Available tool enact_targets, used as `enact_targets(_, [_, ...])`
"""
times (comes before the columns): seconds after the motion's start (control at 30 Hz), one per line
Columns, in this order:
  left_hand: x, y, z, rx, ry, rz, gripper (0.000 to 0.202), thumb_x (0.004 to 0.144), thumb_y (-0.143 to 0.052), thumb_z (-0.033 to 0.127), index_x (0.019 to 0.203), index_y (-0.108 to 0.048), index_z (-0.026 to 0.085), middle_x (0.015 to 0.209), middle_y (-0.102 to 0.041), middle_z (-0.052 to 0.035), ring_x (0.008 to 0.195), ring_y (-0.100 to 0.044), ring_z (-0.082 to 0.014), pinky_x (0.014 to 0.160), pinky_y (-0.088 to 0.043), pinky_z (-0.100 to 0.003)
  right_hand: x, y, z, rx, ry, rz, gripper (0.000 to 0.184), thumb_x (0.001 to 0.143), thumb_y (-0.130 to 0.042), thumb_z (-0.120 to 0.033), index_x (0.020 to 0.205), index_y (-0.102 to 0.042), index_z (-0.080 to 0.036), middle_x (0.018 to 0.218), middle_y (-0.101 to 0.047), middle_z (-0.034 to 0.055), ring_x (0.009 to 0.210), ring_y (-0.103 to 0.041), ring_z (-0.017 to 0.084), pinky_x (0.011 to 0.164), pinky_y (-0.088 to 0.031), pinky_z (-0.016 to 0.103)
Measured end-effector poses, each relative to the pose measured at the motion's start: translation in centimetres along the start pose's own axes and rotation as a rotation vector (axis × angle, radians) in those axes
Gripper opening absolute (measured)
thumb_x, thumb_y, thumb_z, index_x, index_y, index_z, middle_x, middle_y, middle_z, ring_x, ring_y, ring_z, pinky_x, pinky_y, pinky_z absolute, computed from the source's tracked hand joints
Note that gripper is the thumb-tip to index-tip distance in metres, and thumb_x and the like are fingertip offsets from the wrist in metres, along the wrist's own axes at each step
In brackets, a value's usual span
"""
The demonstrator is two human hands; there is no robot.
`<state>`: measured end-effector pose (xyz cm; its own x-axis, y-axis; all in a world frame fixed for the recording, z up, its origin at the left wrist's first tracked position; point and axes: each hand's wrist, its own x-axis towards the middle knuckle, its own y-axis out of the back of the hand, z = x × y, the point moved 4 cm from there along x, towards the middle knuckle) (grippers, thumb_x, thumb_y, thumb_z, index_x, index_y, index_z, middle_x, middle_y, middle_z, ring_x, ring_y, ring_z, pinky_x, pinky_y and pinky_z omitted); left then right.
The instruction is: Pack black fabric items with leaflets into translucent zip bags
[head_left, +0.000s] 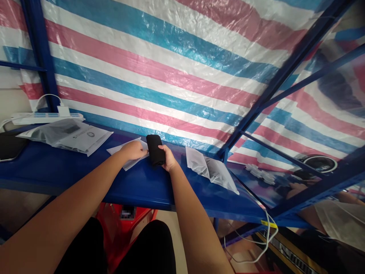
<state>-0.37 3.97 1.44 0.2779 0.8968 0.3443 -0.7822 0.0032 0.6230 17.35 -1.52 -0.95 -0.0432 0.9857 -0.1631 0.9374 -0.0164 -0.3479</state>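
Observation:
My right hand point(169, 158) grips a black folded cloth item point(155, 148) that rests on the blue shelf point(85, 171). My left hand point(133, 150) is curled, its fingers closed on a flat white plastic bag point(128, 151) just left of the black item. The two hands are close together near the back of the shelf, in front of a striped tarp.
A grey bagged packet point(67, 134) lies at the left, with a white power strip point(42, 117) and a dark device point(10, 146) beyond it. More clear bags point(211, 169) lie to the right. Blue frame bars point(285, 72) rise at the right. A red stool point(122, 224) stands below.

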Motion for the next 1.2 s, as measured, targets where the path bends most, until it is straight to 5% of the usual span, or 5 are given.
enact_targets(0.17, [0.0,0.3,0.9,0.268,-0.204,0.066,0.022,0.087,-0.056,0.037,0.088,-0.074,0.024,0.098,-0.075,-0.0127,0.108,-0.065,-0.0345,0.092,-0.046,-0.041,0.3,0.1,0.1,0.0,-0.011,0.014,0.033,0.082,-0.059,-0.041,0.1,-0.068,-0.014,0.081,-0.071,0.0062,0.066,-0.066,0.017,0.056,-0.054,0.024])
enact_targets(0.3, [0.6,-1.6,-0.9,0.207,-0.274,-0.078,0.051,0.088,-0.054,0.042,0.135,-0.061,0.023,0.152,-0.051,-0.0103,0.145,-0.04,-0.0304,0.118,-0.028,-0.041,0.4,0.0,0.1,0.013,0.003,0.004,0.031,0.083,-0.059,-0.039,0.098,-0.068,-0.014,0.082,-0.072,0.0064,0.068,-0.066,0.017,0.058,-0.055,0.024])
enact_targets(0.67, [0.8,-2.4,-2.9,0.336,0.068,-0.172,0.073,0.077,-0.062,0.068,0.138,-0.062,0.027,0.159,-0.039,-0.0177,0.149,-0.024,-0.0483,0.118,-0.017,-0.061,0.6,0.2,0.4,-0.016,0.003,0.013,0.034,0.084,-0.059,-0.041,0.1,-0.068,-0.013,0.084,-0.073,0.0077,0.07,-0.068,0.019,0.06,-0.056,0.026])
enact_targets(0.9, [1.2,-1.3,-1.2,0.398,-0.188,0.112,0.044,0.09,-0.05,0.037,0.121,-0.069,0.013,0.153,-0.046,-0.0199,0.143,-0.038,-0.0368,0.12,-0.025,-0.045,0.6,0.1,0.3,-0.031,0.016,0.021,0.032,0.083,-0.059,-0.04,0.1,-0.069,-0.014,0.085,-0.073,0.0068,0.069,-0.068,0.018,0.06,-0.056,0.025])
enact_targets(1.2, [2.2,-3.7,-3.0,0.506,0.064,-0.306,0.082,0.088,-0.042,0.07,0.158,-0.036,0.028,0.168,-0.02,-0.013,0.154,-0.015,-0.0404,0.122,-0.011,-0.056,0.5,0.2,0.3,-0.041,0.014,0.04,0.035,0.082,-0.06,-0.042,0.102,-0.069,-0.014,0.085,-0.073,0.0063,0.069,-0.068,0.018,0.057,-0.055,0.025])
